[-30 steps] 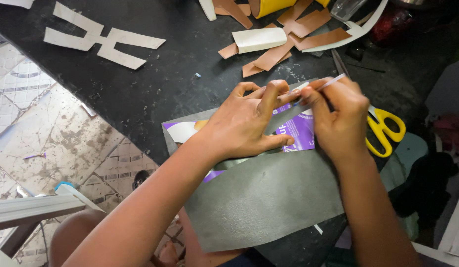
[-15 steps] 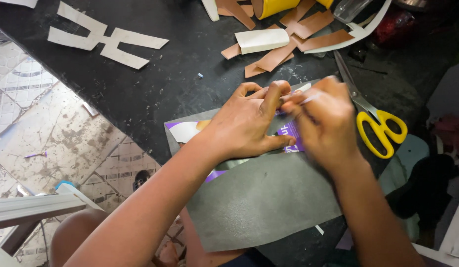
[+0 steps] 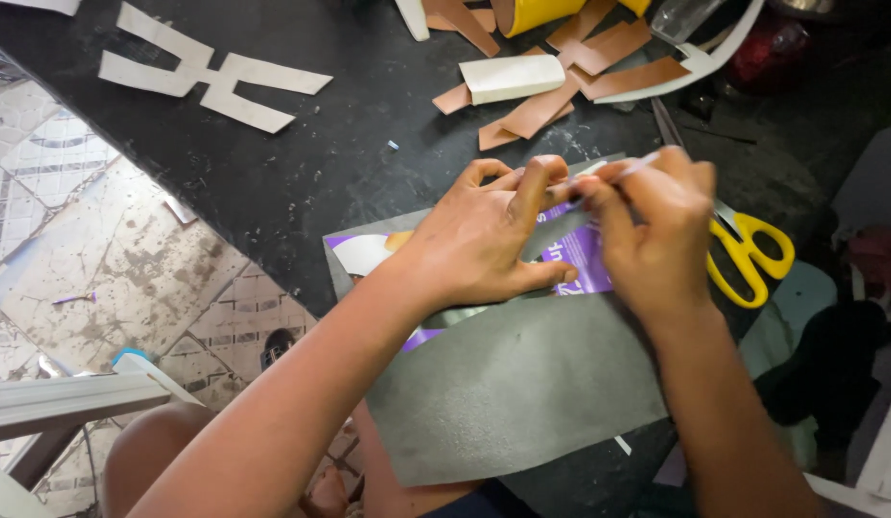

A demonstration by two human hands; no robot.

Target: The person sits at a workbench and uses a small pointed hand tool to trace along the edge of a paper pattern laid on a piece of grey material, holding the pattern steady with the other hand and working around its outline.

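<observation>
My left hand (image 3: 484,240) lies flat, fingers spread, on a purple and white printed card (image 3: 585,257) that rests on a grey sheet of material (image 3: 522,384). It presses the card down. My right hand (image 3: 656,225) is closed around a thin white pen-like marker (image 3: 630,169), whose tip sits by the left index finger at the card's upper edge. The grey sheet hangs over the near edge of the black table (image 3: 321,163).
Yellow-handled scissors (image 3: 743,251) lie just right of my right hand. Brown strips (image 3: 561,91) and a white folded piece (image 3: 513,77) lie at the back. A white cut-out shape (image 3: 211,77) lies at the far left. Tiled floor (image 3: 91,259) shows below the table edge.
My right hand has shifted slightly left along the card's upper edge with the marker. My left hand has stayed pressed on the card.
</observation>
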